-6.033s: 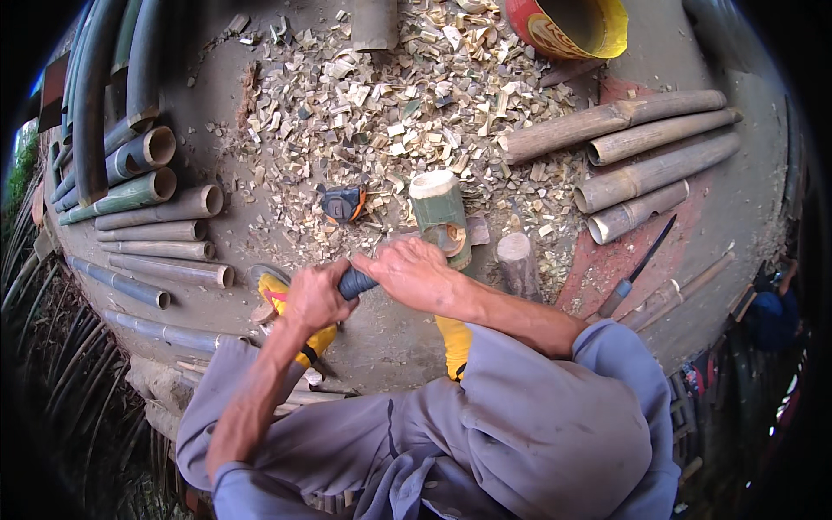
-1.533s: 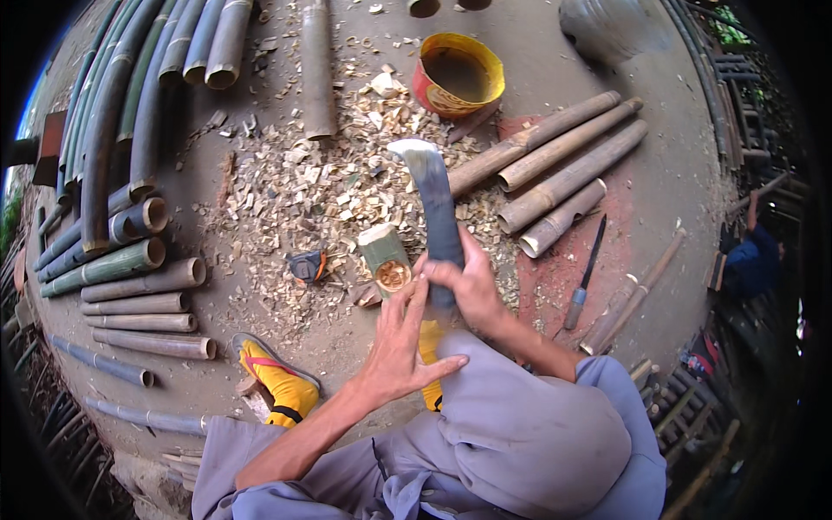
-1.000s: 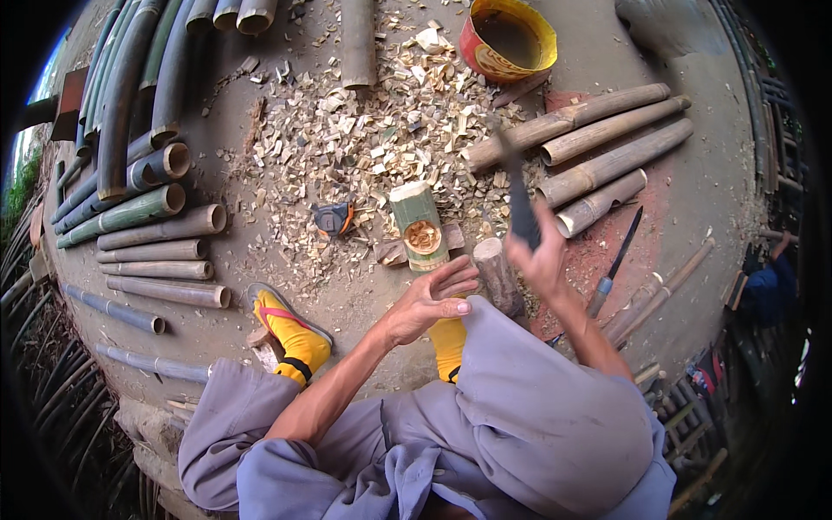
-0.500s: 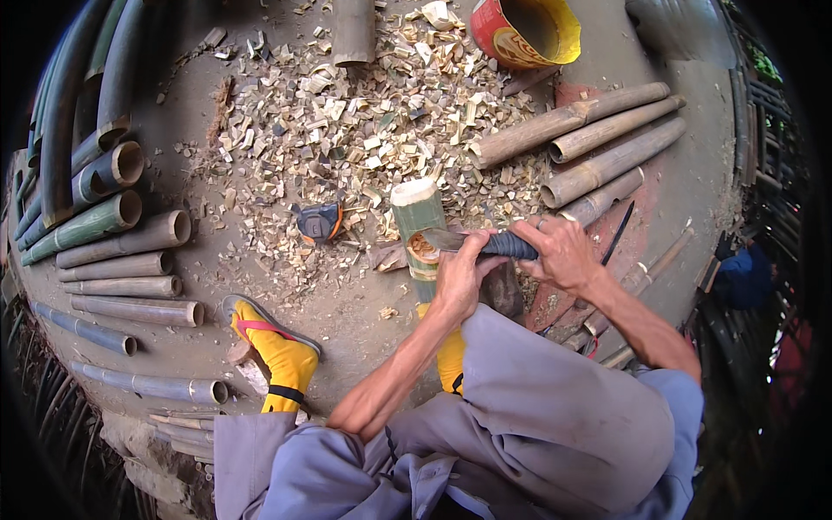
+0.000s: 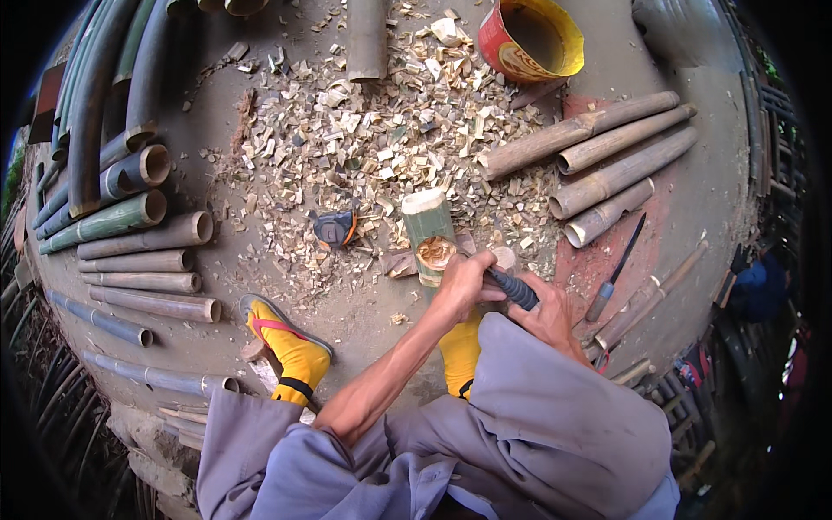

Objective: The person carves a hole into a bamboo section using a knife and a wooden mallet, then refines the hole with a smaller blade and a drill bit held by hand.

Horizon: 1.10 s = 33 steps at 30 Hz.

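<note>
A short green bamboo piece [image 5: 427,222] stands tilted in front of me, its pale cut end away from me. A hollow [image 5: 435,252] carved into its side shows tan, rough wood. Just below that hollow, my left hand [image 5: 466,282] is closed around the front part of a knife, hiding most of its blade. My right hand [image 5: 553,317] is closed on the rear of the knife's dark wrapped handle [image 5: 515,289], near my right knee. Beside my left hand shows a pale round wooden end [image 5: 503,257].
Wood chips [image 5: 373,165] cover the ground ahead. Bamboo tubes [image 5: 146,241] line the left, and more tubes [image 5: 624,173] lie at right near a slim dark-bladed tool [image 5: 614,269]. A tape measure [image 5: 334,229] sits among chips; a red-yellow bucket [image 5: 490,45] stands farther off.
My right hand has come down and nearer my knee, tilting the knife handle. The blade has drawn back from the carved hollow, which shows more fully. The whole view has shifted slightly.
</note>
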Each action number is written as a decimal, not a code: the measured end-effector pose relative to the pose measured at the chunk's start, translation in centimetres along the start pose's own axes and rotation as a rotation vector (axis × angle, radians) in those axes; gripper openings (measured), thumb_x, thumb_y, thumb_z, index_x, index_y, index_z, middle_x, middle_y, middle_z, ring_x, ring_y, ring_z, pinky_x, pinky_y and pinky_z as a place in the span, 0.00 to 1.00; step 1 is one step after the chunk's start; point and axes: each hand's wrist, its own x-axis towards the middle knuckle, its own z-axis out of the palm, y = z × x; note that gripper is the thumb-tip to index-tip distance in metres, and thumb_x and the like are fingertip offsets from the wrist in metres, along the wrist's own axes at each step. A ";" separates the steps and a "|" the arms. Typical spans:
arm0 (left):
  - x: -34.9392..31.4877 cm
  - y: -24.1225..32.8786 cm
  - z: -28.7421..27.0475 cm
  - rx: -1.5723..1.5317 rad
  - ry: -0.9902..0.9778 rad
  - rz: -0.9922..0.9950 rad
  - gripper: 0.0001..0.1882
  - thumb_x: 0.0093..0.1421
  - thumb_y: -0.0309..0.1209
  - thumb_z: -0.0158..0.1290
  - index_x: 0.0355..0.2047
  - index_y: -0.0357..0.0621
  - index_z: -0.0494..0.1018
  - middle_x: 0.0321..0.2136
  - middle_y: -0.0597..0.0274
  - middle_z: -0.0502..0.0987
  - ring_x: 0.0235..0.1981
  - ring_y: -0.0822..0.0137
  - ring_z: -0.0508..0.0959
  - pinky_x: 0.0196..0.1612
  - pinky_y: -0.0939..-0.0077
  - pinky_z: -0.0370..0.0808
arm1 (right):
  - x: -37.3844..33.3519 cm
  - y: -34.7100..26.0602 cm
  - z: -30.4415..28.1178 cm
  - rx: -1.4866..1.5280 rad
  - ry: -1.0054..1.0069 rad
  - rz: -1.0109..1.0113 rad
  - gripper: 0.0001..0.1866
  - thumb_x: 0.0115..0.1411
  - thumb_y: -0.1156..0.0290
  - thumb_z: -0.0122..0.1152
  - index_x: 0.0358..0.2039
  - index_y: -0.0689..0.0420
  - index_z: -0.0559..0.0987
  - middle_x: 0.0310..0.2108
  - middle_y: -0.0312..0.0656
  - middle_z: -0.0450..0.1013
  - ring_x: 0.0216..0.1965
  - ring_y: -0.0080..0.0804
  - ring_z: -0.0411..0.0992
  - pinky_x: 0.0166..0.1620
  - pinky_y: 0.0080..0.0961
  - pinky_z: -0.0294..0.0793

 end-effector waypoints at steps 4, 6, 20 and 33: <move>-0.1 -0.6 -1.3 -0.373 -0.157 0.100 0.19 0.63 0.33 0.43 0.42 0.23 0.69 0.40 0.44 0.76 0.41 0.55 0.79 0.44 0.68 0.80 | 3.0 -3.5 -4.8 -0.326 -0.219 0.038 0.14 0.43 0.68 0.64 0.31 0.55 0.75 0.19 0.49 0.73 0.25 0.50 0.75 0.31 0.46 0.72; -0.4 -1.2 -1.5 -0.619 -0.241 0.171 0.19 0.63 0.33 0.43 0.44 0.25 0.69 0.42 0.44 0.75 0.45 0.56 0.78 0.49 0.66 0.78 | 5.7 -5.4 -6.6 -0.495 -0.272 -0.148 0.12 0.42 0.68 0.65 0.28 0.54 0.74 0.19 0.47 0.73 0.26 0.46 0.75 0.32 0.42 0.72; 1.9 -2.5 3.9 -1.388 -0.193 0.276 0.17 0.67 0.32 0.44 0.53 0.37 0.65 0.51 0.46 0.70 0.52 0.56 0.73 0.60 0.68 0.70 | 18.1 -2.6 -6.2 -0.737 -0.632 -0.819 0.13 0.38 0.66 0.63 0.28 0.49 0.78 0.20 0.37 0.75 0.29 0.40 0.76 0.31 0.36 0.73; -1.8 -0.4 -3.3 -0.056 0.009 -0.271 0.15 0.65 0.32 0.40 0.38 0.27 0.67 0.37 0.33 0.74 0.37 0.53 0.80 0.45 0.68 0.82 | 0.1 -0.3 2.9 0.214 -0.652 0.193 0.17 0.49 0.68 0.60 0.38 0.64 0.72 0.24 0.58 0.75 0.27 0.52 0.77 0.34 0.45 0.75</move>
